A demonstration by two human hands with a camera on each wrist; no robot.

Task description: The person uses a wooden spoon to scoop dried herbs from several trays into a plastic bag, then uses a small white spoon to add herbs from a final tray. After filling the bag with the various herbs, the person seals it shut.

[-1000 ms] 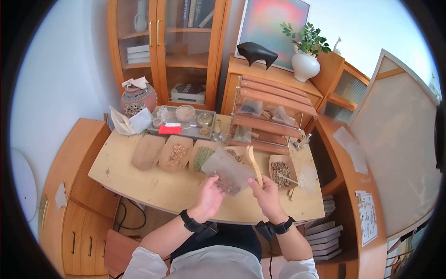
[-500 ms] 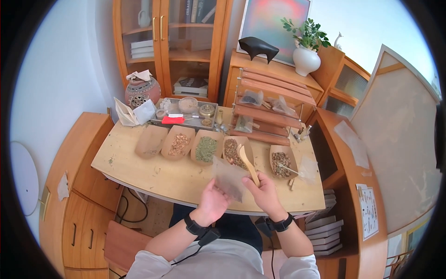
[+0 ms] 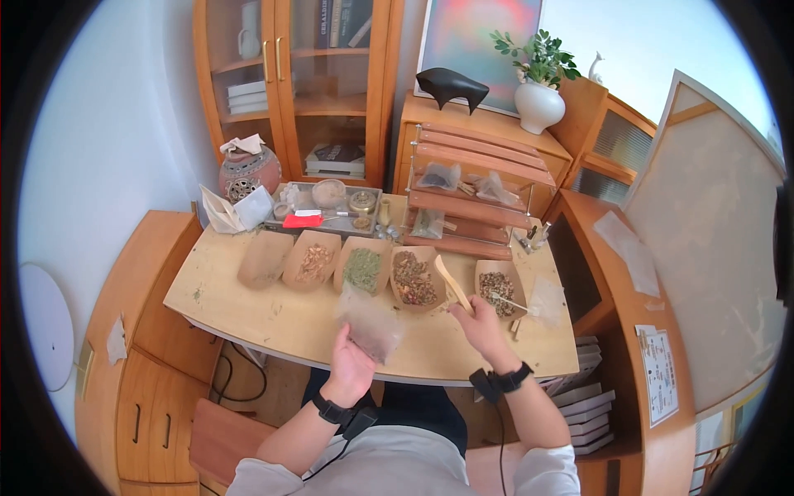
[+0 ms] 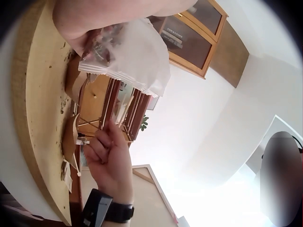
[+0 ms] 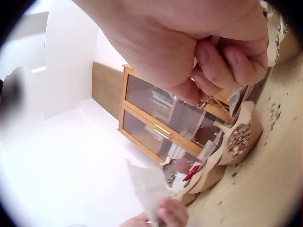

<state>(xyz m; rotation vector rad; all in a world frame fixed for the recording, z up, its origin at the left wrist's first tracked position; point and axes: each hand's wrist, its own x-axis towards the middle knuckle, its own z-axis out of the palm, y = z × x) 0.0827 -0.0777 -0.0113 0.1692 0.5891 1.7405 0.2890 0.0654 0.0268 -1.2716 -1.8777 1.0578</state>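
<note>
A translucent sachet (image 3: 368, 324) with dried plant bits at its bottom is held by my left hand (image 3: 351, 370), thumb on its near side. In the left wrist view the sachet's crimped edge (image 4: 120, 81) shows, close to the palm. My right hand (image 3: 483, 329) grips a slim pale wooden utensil (image 3: 452, 283), its tip pointing up and away. In the right wrist view the curled fingers (image 5: 229, 64) hide most of the utensil. Both hands are over the table's near side, apart from each other. Just beyond them sits a paper tray (image 3: 419, 308) of mixed dried herbs.
More paper trays stand in the row: green leaves (image 3: 361, 266), orange-brown pieces (image 3: 314, 263), and a nearly bare tray (image 3: 265, 255). Right of them, another tray (image 3: 518, 285) holds chopped herbs and a white stick. A wooden rack (image 3: 471, 202) and a grey tray (image 3: 285, 225) of vessels stand behind.
The hands have drawn apart: the left moved left with the sachet, the right moved right with the wooden utensil. The sachet has come off the mixed-herb tray in the head view.
</note>
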